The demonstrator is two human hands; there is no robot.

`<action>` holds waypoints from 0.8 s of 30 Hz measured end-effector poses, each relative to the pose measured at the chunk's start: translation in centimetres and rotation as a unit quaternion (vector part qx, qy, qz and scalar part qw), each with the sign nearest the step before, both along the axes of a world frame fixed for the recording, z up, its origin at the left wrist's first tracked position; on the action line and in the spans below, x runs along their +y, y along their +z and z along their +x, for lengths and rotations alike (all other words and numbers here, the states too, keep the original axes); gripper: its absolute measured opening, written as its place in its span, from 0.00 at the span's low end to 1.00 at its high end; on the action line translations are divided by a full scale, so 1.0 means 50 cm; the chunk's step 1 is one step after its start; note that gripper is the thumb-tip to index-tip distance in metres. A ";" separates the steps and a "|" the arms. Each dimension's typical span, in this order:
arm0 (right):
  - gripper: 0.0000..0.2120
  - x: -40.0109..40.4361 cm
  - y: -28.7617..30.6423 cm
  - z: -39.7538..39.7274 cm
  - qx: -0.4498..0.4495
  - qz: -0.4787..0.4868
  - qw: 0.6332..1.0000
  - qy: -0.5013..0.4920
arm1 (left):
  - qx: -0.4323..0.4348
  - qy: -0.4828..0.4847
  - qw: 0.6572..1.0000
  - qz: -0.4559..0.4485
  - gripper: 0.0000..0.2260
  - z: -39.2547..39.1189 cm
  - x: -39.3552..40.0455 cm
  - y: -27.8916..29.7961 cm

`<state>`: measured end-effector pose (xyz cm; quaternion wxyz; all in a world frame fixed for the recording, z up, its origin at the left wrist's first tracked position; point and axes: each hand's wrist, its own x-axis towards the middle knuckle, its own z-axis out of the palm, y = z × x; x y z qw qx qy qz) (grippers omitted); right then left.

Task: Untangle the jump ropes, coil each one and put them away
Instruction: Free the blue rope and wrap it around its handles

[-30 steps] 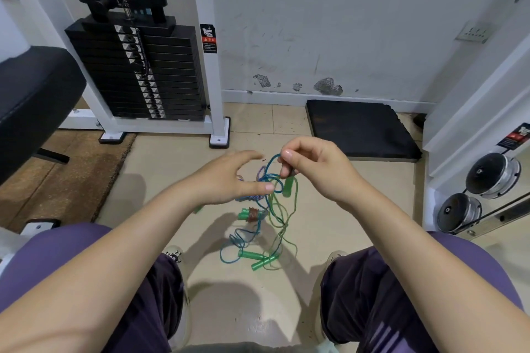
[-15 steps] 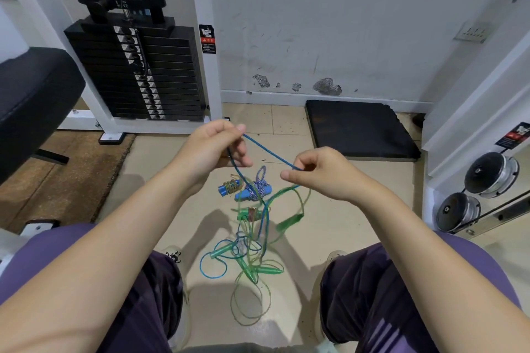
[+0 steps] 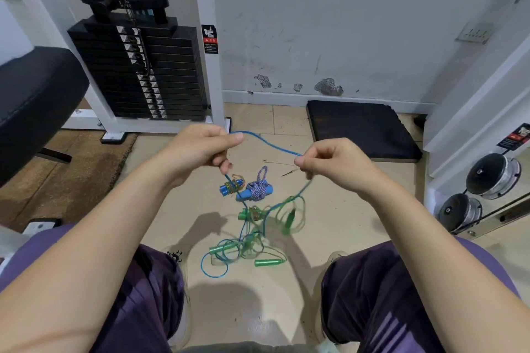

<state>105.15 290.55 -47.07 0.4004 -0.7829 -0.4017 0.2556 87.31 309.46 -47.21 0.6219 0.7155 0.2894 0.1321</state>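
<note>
A thin blue jump rope [image 3: 268,144] arcs between my two hands above the floor. My left hand [image 3: 200,149] pinches one part of it, my right hand [image 3: 329,163] pinches another. From both hands the blue cord drops into a tangle with a green jump rope [image 3: 286,209] and its green handles [image 3: 269,262] on the floor between my feet. Two coiled ropes lie just beyond: a bundle with blue handles [image 3: 231,188] and a blue-and-white braided rope [image 3: 256,189].
A weight-stack machine [image 3: 137,71] stands at the back left, a black padded bench [image 3: 34,100] at the left. A black mat [image 3: 361,126] lies by the wall. Dumbbells [image 3: 487,178] rest on a rack at the right. My knees frame the tangle.
My hands have moved apart and up, drawing a stretch of blue cord out between them. The tangle below has spread out on the floor.
</note>
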 end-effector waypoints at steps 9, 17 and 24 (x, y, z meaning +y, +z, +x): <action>0.16 0.035 -0.037 -0.075 0.112 0.029 0.989 0.088 | -0.071 -0.130 0.989 0.020 0.06 0.023 -0.066 -0.035; 0.17 0.038 -0.040 -0.072 0.070 0.060 0.992 0.090 | -0.096 -0.074 0.993 0.001 0.02 0.028 -0.076 -0.038; 0.04 0.036 -0.033 -0.077 0.149 0.092 0.981 0.081 | -0.142 0.012 0.990 -0.014 0.12 0.036 -0.076 -0.039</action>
